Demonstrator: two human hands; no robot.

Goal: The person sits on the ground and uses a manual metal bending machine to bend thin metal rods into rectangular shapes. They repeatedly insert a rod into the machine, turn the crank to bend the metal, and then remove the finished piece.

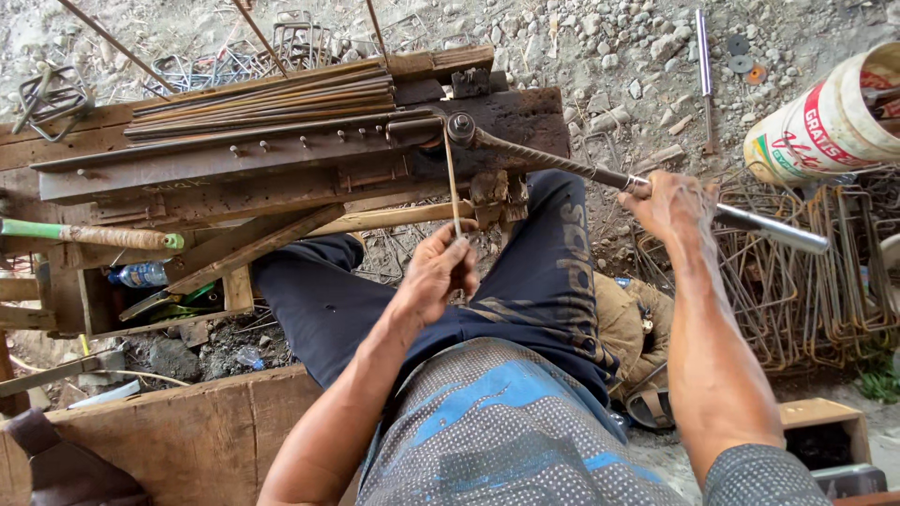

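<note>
Left hand [439,272] pinches thin rod [453,183]; right hand [670,204] grips bending lever [562,164]

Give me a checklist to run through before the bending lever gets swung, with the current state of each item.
1. Left hand gripping the thin rod: ok, fingers closed on its lower end.
2. Right hand on the lever: ok, wrapped around it near the metal sleeve.
3. Rod seated against the pivot bolt: ok, it runs up beside the bolt.
4. Rod hooked behind a bending pin: cannot tell, contact hidden.
5. Left fingers away from the pivot: ok, well below it.
6. Lever's swing path free: cannot tell, the bucket and bent stirrups lie close.
</note>
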